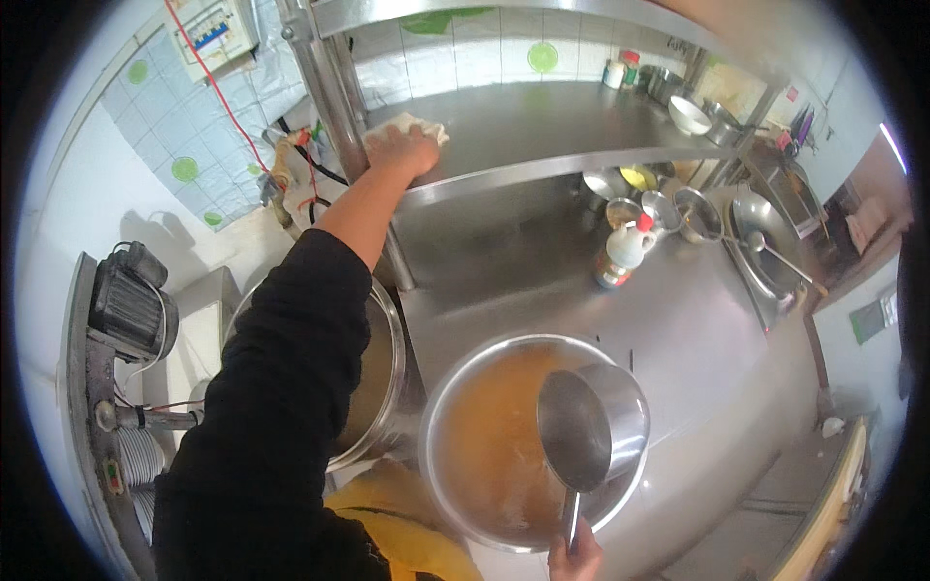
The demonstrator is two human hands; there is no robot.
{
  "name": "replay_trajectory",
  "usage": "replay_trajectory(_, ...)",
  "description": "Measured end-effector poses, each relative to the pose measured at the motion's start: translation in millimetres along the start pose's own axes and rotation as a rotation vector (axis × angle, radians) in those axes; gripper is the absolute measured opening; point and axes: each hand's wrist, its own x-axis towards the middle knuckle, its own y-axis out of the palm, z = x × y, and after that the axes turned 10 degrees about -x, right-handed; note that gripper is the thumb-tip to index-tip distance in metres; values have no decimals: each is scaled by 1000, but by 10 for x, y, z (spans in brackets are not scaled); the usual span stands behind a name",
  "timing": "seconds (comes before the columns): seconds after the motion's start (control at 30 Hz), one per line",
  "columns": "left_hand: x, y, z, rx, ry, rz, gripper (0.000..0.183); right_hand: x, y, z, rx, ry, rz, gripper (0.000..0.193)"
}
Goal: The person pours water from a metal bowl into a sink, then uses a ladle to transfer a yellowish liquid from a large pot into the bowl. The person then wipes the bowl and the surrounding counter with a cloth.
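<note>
My left hand (405, 152) reaches far forward and presses a whitish cloth (436, 131) onto the left end of a steel shelf (542, 126), its fingers bent over the fabric. Low in the view, my right hand (576, 556) grips the handle of a deep steel dipper (625, 426). That dipper is tilted above a large round steel basin (432, 416), its opening turned toward the left. Cloudy orange-brown liquid (499, 455) fills much of the basin. Whether the dipper touches the liquid is hard to make out.
Behind the basin, a white jug with a red cap (625, 254) stands on the steel counter (523, 281). Bowls and strainers (697, 215) sit farther right, beside a wok (770, 242) with a ladle. A second large pot (392, 387) lies under my left arm. A metal post (334, 97) supports the shelf.
</note>
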Motion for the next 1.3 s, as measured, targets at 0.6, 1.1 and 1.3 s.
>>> replay_trajectory(0.6,-1100,419,667,-52,809,-395,38,-215,134,157,-229,-180,-518,46)
replay_trajectory(1.1,-3732,1079,3332,-2246,-767,212,44,743,-259,1480,686,5,17,24)
replay_trajectory(1.3,-3944,1234,3671,-2314,-671,307,47,2357,-109,3123,901,-163,319,28)
